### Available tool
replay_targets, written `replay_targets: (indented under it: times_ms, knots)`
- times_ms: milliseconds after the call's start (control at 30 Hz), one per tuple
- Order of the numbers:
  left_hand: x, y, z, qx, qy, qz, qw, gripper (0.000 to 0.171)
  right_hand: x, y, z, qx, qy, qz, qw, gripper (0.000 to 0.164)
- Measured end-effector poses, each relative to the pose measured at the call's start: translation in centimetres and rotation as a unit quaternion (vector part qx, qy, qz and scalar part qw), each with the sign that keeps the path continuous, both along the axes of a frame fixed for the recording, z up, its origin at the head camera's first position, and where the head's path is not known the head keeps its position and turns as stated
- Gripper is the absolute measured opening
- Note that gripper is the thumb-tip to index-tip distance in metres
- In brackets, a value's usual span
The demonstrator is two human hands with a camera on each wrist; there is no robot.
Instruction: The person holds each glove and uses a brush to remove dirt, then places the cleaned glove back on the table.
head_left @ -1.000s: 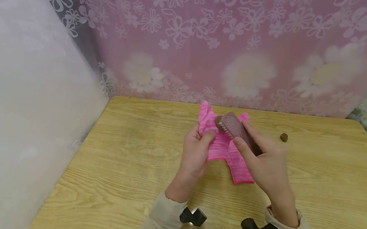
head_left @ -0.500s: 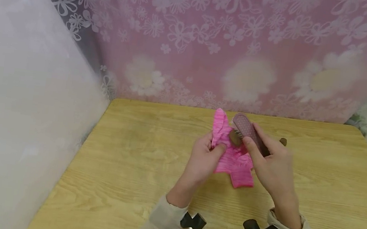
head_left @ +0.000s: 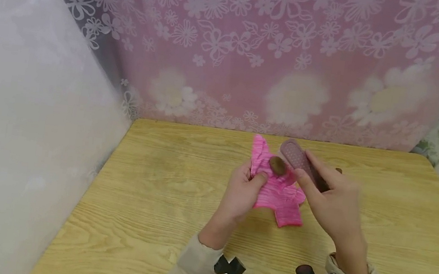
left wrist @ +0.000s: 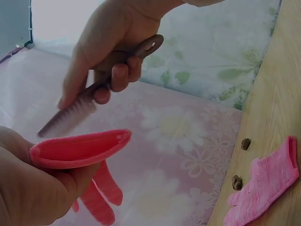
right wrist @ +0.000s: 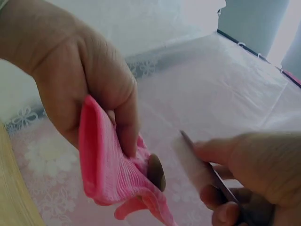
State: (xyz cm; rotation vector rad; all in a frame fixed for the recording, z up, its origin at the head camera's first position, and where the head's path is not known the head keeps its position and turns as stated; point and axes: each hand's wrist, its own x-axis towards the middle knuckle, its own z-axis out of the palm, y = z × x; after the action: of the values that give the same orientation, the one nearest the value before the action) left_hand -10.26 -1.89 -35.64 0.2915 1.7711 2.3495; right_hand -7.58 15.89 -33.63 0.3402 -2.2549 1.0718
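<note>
My left hand [head_left: 240,193] grips a pink knit glove [head_left: 259,157], thumb on top, and holds it over the table. The glove's cuff gapes in the left wrist view, its fingers hanging below. A brown oval lump [head_left: 277,166] sits against the glove, just beyond the left fingers [right wrist: 127,136]. My right hand [head_left: 334,204] holds a mauve brush [head_left: 296,157] by its handle. Pale bristles [right wrist: 190,162] face the lump, with a gap between them in the right wrist view. What the lump is, I cannot tell.
A second pink glove [left wrist: 268,183] lies on the wooden table [head_left: 146,210] below the hands. Two small brown lumps, one nearer the far edge [left wrist: 245,143], rest beside it. A flowered pink curtain [head_left: 226,79] hangs behind the table; a white sheet [head_left: 33,134] stands left.
The glove and left hand have shifted right and slightly down. The brush, earlier with bristles at the brown lump, has moved right and now stands off it, leaving more of the lump showing.
</note>
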Motion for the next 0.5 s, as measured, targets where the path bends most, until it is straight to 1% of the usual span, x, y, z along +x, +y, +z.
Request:
replay_targets:
  times_ms: [67,100,167,233,300,367,467,500]
  knots:
    - [-0.1,0.0,0.0,0.012,0.006,0.014,0.9998,0.026,0.1,-0.5,0.1,0.043,0.008,0.029,0.999,0.051]
    - [-0.1,0.0,0.0,0.010,0.010,0.018,0.9997,0.026,0.2,-0.7,0.1,0.059,0.006,0.038,0.998,0.051]
    - [-0.1,0.0,0.0,0.002,0.023,0.019,0.9995,0.028,0.3,-1.1,0.1,0.072,-0.007,0.050,0.996,0.051]
    - [0.0,0.1,0.0,-0.017,0.041,0.015,0.9989,0.030,0.3,-1.3,0.1,0.061,-0.022,0.050,0.997,0.049]
    - [0.1,0.1,0.1,-0.029,0.055,0.002,0.9981,0.032,0.3,-1.3,0.0,0.035,-0.033,0.043,0.998,0.046]
    - [0.2,0.2,0.1,-0.027,0.064,-0.012,0.9975,0.034,0.3,-1.2,-0.1,0.010,-0.041,0.038,0.998,0.044]
    - [0.3,0.3,0.0,-0.024,0.072,-0.032,0.9966,0.035,0.2,-1.0,-0.2,-0.009,-0.053,0.030,0.998,0.042]
    - [0.4,0.3,0.0,-0.029,0.078,-0.035,0.9959,0.035,0.2,-0.9,-0.2,-0.013,-0.059,0.029,0.998,0.042]
